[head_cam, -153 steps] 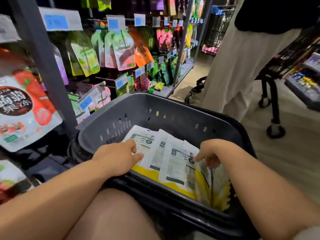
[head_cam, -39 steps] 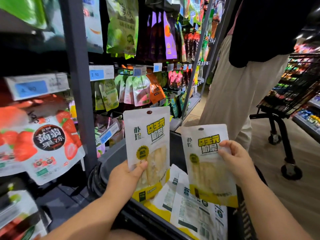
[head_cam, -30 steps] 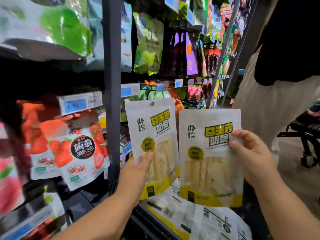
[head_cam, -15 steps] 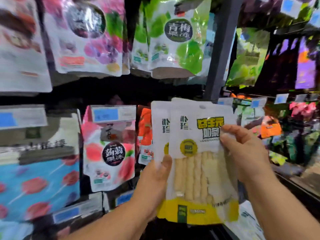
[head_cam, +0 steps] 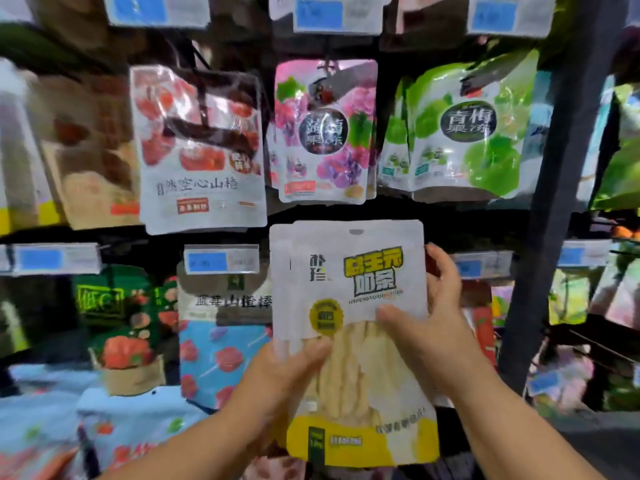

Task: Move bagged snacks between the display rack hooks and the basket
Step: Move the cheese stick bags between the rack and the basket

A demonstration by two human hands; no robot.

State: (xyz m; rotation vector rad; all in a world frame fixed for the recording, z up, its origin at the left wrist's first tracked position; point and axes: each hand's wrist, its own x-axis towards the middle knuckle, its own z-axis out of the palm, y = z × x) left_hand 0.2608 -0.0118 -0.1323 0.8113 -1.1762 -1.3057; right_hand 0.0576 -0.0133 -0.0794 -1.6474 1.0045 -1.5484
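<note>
A white-and-yellow snack bag (head_cam: 349,271) is held upright in the air in front of the display rack (head_cam: 554,168), its printed front facing the camera. A clear window low on it shows pale sticks inside, and a small hang hole (head_cam: 356,232) sits near its top edge. A second bag (head_cam: 280,289) of the same kind lies directly behind it, showing only as a narrow strip along the left side.

The left hand (head_cam: 277,379) grips the pair at the lower left, thumb pressed on the front and the other fingers hidden behind. The right hand (head_cam: 440,334) clasps the right side, thumb laid across the front near the middle, fingers curled round the right edge.

The bags' tops are level with a row of blurred price tags (head_cam: 221,260). Just above hangs a purple-flower bag (head_cam: 325,133), with a red fruit bag (head_cam: 201,150) to its left and a green bag (head_cam: 467,126) to its right. A blue bag with red lollipops (head_cam: 221,358) hangs beside the left hand.
</note>
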